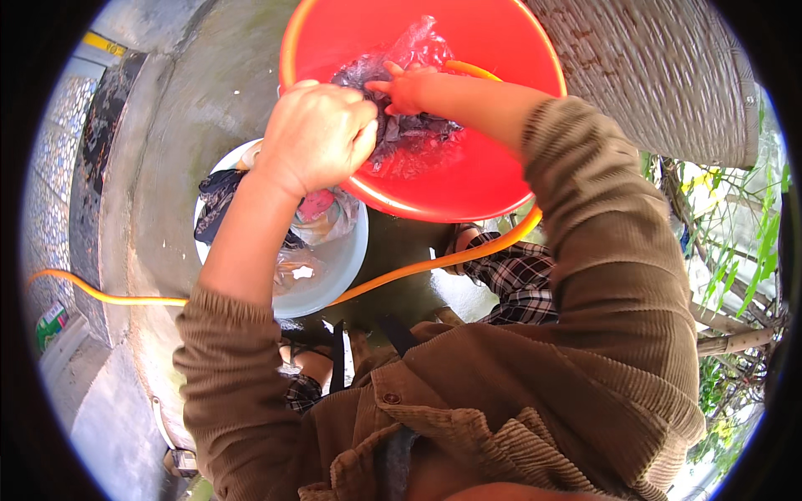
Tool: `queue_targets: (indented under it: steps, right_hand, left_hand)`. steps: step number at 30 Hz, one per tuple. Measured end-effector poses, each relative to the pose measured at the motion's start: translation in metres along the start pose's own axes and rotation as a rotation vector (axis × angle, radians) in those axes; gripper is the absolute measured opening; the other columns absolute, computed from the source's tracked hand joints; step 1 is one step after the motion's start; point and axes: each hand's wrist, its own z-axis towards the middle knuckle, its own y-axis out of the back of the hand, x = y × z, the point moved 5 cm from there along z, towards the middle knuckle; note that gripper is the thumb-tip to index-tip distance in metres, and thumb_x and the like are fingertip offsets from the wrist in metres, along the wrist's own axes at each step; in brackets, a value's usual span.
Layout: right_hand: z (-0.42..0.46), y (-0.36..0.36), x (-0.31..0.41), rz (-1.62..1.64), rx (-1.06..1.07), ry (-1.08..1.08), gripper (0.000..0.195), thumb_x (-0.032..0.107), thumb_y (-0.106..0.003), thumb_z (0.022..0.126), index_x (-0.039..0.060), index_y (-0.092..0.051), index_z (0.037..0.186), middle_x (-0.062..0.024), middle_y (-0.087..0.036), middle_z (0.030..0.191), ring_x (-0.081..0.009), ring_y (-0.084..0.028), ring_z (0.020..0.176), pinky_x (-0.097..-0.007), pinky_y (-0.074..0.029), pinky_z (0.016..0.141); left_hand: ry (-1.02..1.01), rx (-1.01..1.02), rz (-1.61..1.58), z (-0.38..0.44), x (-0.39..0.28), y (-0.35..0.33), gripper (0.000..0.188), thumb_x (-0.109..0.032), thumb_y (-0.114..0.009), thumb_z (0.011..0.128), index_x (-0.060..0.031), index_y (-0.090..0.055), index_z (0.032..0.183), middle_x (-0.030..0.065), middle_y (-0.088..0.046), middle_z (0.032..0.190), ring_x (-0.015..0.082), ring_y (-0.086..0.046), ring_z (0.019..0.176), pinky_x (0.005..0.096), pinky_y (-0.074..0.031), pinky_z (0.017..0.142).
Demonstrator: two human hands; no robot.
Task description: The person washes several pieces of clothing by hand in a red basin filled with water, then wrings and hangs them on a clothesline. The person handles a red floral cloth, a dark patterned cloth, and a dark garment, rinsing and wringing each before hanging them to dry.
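Note:
A large red plastic basin (501, 156) stands before me, with water and a dark wet cloth (401, 128) in it. My left hand (319, 134) is closed in a fist over the basin's near left rim; the dark cloth runs up to its thumb side. Over the middle of the same cloth is my right hand (407, 87), its fingers spread and pointing left. Whether its fingertips press on the fabric is hard to tell. Below my left forearm sits a pale blue basin (360, 250) holding wet clothes, among them a dark patterned garment (216, 197) draped over its rim.
An orange hose (438, 263) crosses the wet concrete floor (194, 125) and its end lies in the red basin. A woven mat (658, 69) is at the upper right. Branches and green plants (752, 250) border the right side. A raised ledge (119, 188) runs along the left.

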Motion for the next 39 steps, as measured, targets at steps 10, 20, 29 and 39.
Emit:
queue_targets:
  steps: [10, 20, 29, 39]
  right_hand:
    - [0.035, -0.030, 0.035, 0.013, 0.427, 0.080, 0.066, 0.048, -0.058, 0.079, 0.0266, -0.035, 0.137, -0.0065, -0.031, 0.143, -0.0352, -0.036, 0.126, -0.0535, -0.035, 0.097]
    - [0.035, -0.035, 0.046, 0.758, -0.257, 0.208, 0.042, 0.037, -0.059, 0.080, 0.0123, -0.057, 0.114, -0.0171, -0.062, 0.101, -0.0277, -0.057, 0.103, -0.0413, -0.045, 0.085]
    - [-0.225, 0.172, -0.044, 0.570, -1.030, 0.210, 0.024, 0.027, -0.059, 0.084, 0.0051, -0.057, 0.094, -0.0159, -0.063, 0.081, -0.0322, -0.062, 0.077, -0.0404, -0.049, 0.068]
    - [-0.238, 0.131, -0.064, 1.028, -1.129, 0.152, 0.024, 0.028, -0.064, 0.080, 0.0078, -0.059, 0.092, -0.0113, -0.063, 0.080, -0.0284, -0.063, 0.076, -0.0376, -0.048, 0.067]
  left_hand:
    - [0.023, 0.036, -0.007, -0.001, -0.004, -0.002, 0.010, -0.014, -0.056, 0.062, -0.0080, -0.051, 0.056, 0.0060, -0.052, 0.057, 0.0248, -0.054, 0.058, 0.0358, -0.039, 0.056]
    - [0.054, 0.025, 0.037, -0.002, 0.000, -0.003, 0.012, -0.016, -0.055, 0.065, -0.0076, -0.055, 0.057, 0.0055, -0.058, 0.060, 0.0254, -0.058, 0.064, 0.0378, -0.041, 0.060]
    - [0.484, -0.028, -0.013, 0.016, 0.001, 0.005, 0.047, -0.034, -0.066, 0.074, -0.0069, -0.044, 0.106, 0.0124, -0.057, 0.104, 0.0289, -0.057, 0.099, 0.0400, -0.044, 0.083]
    - [0.556, -0.135, -0.468, 0.006, 0.005, -0.018, 0.024, -0.013, -0.061, 0.081, -0.0060, -0.060, 0.104, 0.0095, -0.062, 0.079, 0.0223, -0.064, 0.078, 0.0335, -0.052, 0.072]
